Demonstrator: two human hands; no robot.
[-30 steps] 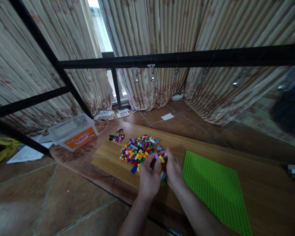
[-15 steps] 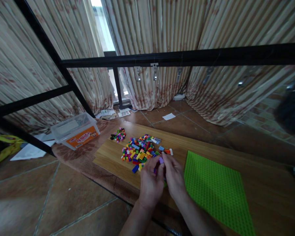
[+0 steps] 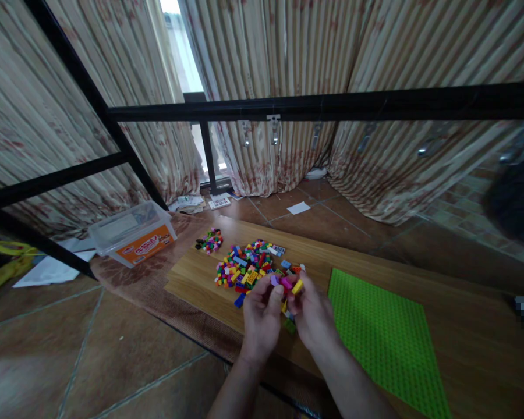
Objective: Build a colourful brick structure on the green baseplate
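My left hand (image 3: pixel 262 308) is closed, with a purple toy brick (image 3: pixel 274 281) pinched between thumb and fingers. Close beside it, my right hand (image 3: pixel 311 308) grips a yellow toy brick (image 3: pixel 297 287) in its fingertips. A magenta brick (image 3: pixel 286 283) shows between the two hands; which one holds it, if either, I cannot tell. Just beyond them lies a heap of mixed toy bricks (image 3: pixel 244 265) on the wooden board (image 3: pixel 192 285). Some bricks under the hands are partly hidden. Right of my right hand, a green studded baseplate (image 3: pixel 384 337) lies flat.
A smaller pile of bricks (image 3: pixel 209 240) sits at the board's far left. Left of the board stands a clear plastic box (image 3: pixel 133 233) with an orange label. A black metal rail (image 3: pixel 297 109) with hanging clips crosses behind, before the curtains (image 3: pixel 266 52). White paper (image 3: pixel 298 208) lies on the tiled floor.
My hands have moved slightly apart. A yellow brick now shows in my right fingertips, and the purple brick has shifted left with my left hand.
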